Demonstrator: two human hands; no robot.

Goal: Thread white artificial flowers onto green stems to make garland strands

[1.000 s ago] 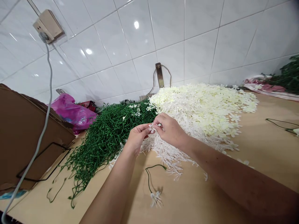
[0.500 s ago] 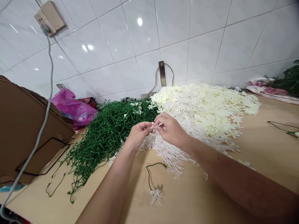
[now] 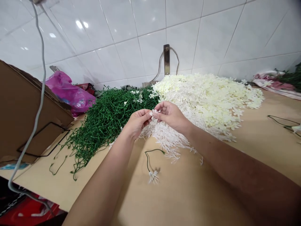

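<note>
My left hand (image 3: 139,122) and my right hand (image 3: 172,115) meet over the table, fingertips pinched together on a small white artificial flower (image 3: 154,113). Fingers partly cover it, so its exact parts are hard to make out. Just behind my left hand lies a heap of green plastic stems (image 3: 110,116). Close below and beyond my right hand spreads a pile of thin white stamen pieces (image 3: 169,139), which runs into a mound of cream-white petals (image 3: 211,97). On the table between my forearms rests one green stem with a white flower end (image 3: 153,176).
A cardboard box (image 3: 30,116) stands at the left, a grey cable (image 3: 39,106) hanging before it. Behind are a pink plastic bag (image 3: 68,91) and a metal bracket (image 3: 166,59) on the tiled wall. A cloth (image 3: 275,83) lies at the far right.
The view has tipped downward, so everything sits higher in the picture. My hands stay together, and the white flower between my fingertips has turned, showing more of its petals.
</note>
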